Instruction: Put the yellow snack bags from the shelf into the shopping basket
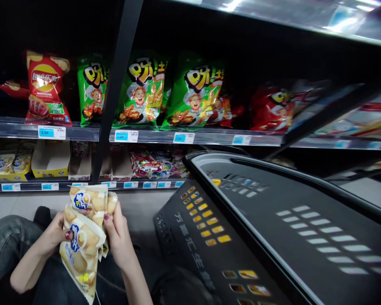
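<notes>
Several cream-coloured snack packets with blue logos are held in a loose stack over my lap. My left hand grips the front packet by its left edge, thumb on top. On the other side, my right hand pinches the packets behind it, thumb on their right edge. The fingers under and behind the packets are hidden. Just past them on the bottom shelf stand a yellow-edged box of similar packets and a yellow-edged carton with a bare inside.
A large dark grey shopping basket stands close on my right, yellow things showing through its slots. Above run a shelf edge with price labels, a red chip bag and green snack bags. A dark upright post divides the shelves.
</notes>
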Tool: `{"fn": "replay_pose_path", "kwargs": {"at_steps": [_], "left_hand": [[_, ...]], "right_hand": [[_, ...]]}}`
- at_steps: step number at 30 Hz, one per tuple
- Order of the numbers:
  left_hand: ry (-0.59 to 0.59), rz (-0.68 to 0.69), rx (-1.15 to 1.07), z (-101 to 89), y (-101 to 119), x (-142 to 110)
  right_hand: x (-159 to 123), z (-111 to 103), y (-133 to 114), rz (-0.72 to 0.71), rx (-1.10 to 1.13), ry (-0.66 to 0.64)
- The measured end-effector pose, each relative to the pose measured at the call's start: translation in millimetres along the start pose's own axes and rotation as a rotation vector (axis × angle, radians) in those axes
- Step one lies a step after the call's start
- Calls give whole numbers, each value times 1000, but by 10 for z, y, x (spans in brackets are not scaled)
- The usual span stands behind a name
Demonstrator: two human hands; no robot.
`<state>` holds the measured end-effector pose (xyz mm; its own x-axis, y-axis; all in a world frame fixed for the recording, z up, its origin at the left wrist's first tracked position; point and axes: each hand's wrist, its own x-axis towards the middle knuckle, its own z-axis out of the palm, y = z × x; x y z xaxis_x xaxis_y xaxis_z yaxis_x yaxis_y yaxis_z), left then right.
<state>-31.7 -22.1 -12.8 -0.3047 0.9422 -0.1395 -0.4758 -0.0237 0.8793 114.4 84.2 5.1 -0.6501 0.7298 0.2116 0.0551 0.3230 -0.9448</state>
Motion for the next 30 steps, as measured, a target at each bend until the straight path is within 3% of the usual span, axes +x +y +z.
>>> {"fn": "replay_pose_path", "kwargs": {"at_steps": [5, 12, 15, 17, 20, 22, 25, 30], "left_hand": [[122, -15, -204, 49, -137, 30], [87, -130, -462, 118, -344, 97], [159, -177, -547, 182, -398, 113], [220, -198, -570, 222, -394, 120], [326, -151, -524, 273, -311, 117], [424, -75, -454, 301, -222, 108], [523, 34, -291, 329, -110, 90], [570, 214, -2, 311, -116, 71]], "right_hand": [[8, 24, -72, 22, -41, 2], [25, -32, -45, 166, -198, 27], [37, -50, -57, 216, -202, 83], [26, -55, -126, 161, -178, 176], [-29, -41, -304, -57, -240, 294], [-71, -4, -412, -113, -302, 218], [-100, 96, -474, 12, -311, 85], [-83, 227, -406, 79, -271, 95]]}}
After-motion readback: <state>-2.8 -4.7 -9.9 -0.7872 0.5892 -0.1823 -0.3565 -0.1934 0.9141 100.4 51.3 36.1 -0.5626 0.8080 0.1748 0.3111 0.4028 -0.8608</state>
